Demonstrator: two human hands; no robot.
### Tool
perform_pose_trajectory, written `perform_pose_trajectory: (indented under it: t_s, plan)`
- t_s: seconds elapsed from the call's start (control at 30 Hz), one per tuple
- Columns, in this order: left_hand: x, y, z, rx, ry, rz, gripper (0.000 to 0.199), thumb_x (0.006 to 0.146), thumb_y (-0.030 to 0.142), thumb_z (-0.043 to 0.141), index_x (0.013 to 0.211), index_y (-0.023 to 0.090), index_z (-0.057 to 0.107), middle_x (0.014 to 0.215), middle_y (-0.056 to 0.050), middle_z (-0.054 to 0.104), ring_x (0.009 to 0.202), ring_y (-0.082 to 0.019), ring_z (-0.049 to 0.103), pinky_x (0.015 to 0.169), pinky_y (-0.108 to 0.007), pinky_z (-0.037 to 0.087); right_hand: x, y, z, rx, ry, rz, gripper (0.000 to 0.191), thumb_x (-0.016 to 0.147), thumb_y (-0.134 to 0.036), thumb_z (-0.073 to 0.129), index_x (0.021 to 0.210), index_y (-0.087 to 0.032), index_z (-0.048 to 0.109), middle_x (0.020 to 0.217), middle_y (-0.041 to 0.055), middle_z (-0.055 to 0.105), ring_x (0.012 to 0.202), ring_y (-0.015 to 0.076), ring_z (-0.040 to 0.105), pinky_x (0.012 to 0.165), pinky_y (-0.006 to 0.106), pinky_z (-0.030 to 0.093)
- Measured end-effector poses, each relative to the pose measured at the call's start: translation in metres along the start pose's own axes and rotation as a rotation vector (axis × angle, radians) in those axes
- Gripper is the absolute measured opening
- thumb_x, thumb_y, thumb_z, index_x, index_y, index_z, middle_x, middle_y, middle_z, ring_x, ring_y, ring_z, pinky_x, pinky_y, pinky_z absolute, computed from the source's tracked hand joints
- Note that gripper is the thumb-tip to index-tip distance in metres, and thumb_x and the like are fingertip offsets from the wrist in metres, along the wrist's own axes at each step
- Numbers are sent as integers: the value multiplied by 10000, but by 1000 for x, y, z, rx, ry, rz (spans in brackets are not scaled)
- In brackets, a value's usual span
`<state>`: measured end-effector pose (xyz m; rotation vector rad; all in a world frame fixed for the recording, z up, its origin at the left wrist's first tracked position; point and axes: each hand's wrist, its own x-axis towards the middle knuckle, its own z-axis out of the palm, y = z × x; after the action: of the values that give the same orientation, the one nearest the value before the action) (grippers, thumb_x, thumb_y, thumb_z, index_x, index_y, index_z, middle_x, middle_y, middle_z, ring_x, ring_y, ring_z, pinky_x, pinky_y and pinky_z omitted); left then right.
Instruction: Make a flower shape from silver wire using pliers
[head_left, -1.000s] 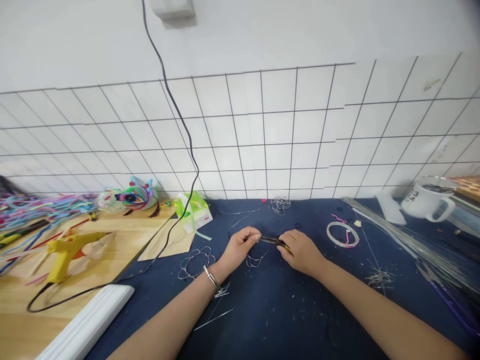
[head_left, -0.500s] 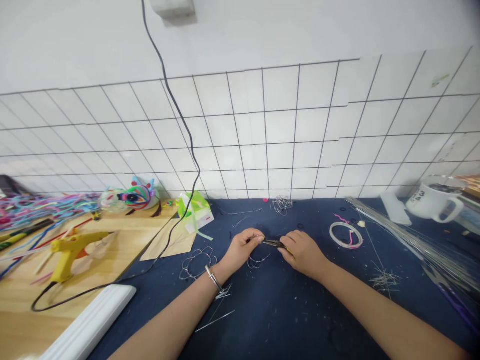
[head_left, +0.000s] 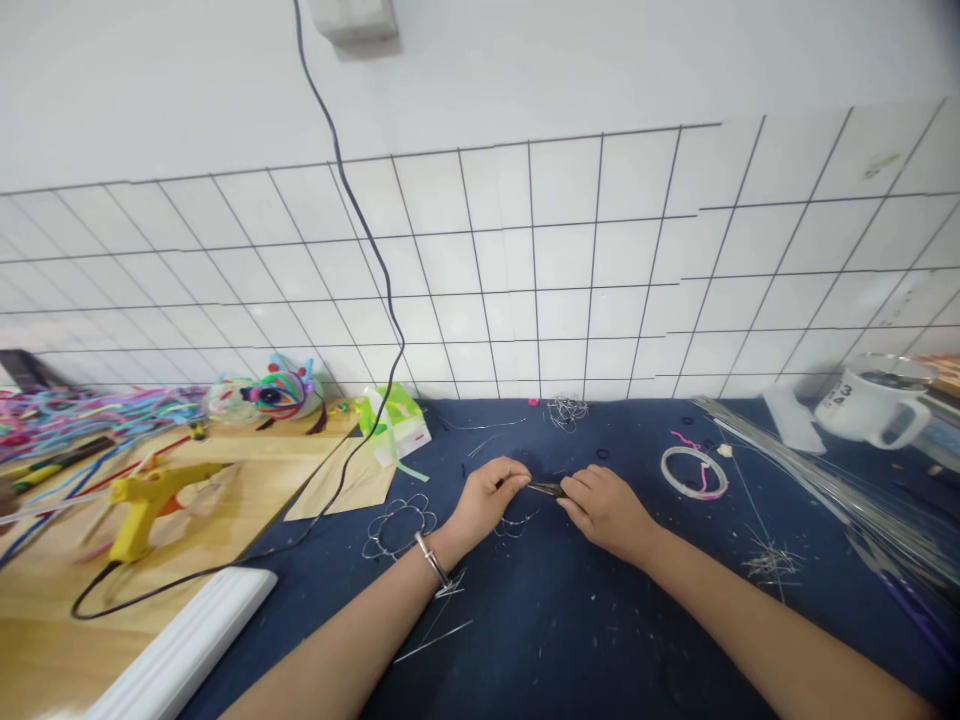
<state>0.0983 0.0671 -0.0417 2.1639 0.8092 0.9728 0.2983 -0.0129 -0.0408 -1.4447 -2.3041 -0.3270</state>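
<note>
My right hand [head_left: 606, 508] is closed around the handles of a pair of pliers [head_left: 546, 489], whose narrow jaws point left. The tips of the jaws meet the pinched fingers of my left hand [head_left: 489, 500]. Between those left fingertips is a thin wire, mostly hidden by the fingers. A curved piece of looped wire [head_left: 516, 524] shows just below, between the two hands; whether it joins the pinched wire I cannot tell. Left of my left wrist, a flower-shaped wire form [head_left: 399, 527] lies flat on the dark blue mat [head_left: 555, 640].
A tangle of wire [head_left: 566, 411] lies at the back. To the right are a tape-like ring [head_left: 694, 472], wire scraps [head_left: 776, 562], a bundle of straight wires [head_left: 832, 480], purple-handled scissors [head_left: 911, 600] and a white mug [head_left: 870, 405]. A yellow glue gun [head_left: 139, 510] and white case [head_left: 187, 640] are left.
The view has shifted slightly. The pliers have turned a little in my right hand, and their jaws stay at my left fingertips.
</note>
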Motion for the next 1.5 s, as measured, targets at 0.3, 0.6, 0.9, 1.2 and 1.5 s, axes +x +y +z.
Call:
perform_pose_trajectory:
  t_s: [0.3,0.6,0.9,1.2,1.5]
  plan:
    - [0,4,-2,-88,4,-61,206,825,317,484,797,168,623,780,-27,595,736,-140,528,700,-255,406,0,0,2,99,25,43,119,860,-263,448,821,-182,526,730,29,542,719,156,474,694,272,355]
    - [1,2,0,-375,22,-269,196,783,329,529,797,142,586,622,19,512,521,-76,408,496,-184,321,-1,1,5,194,54,119,82,849,-245,463,863,-198,528,751,28,563,745,163,521,687,277,392]
    - [1,-1,-4,-292,80,-233,208,795,333,512,828,149,604,677,5,537,549,-87,431,506,-193,347,1,3,7,283,48,177,81,834,-243,479,879,-189,520,806,36,556,767,172,510,709,306,405]
    - [1,1,-4,-133,55,-64,206,815,315,500,818,170,646,785,-31,616,752,-152,547,711,-256,419,1,1,7,225,16,125,84,831,-244,485,883,-193,526,794,40,556,769,177,515,713,314,407]
    - [1,1,-4,-153,57,-90,204,804,317,507,804,167,645,747,-23,608,687,-134,533,644,-237,414,1,0,8,203,34,85,106,845,-252,462,898,-194,533,773,43,574,762,176,535,704,304,415]
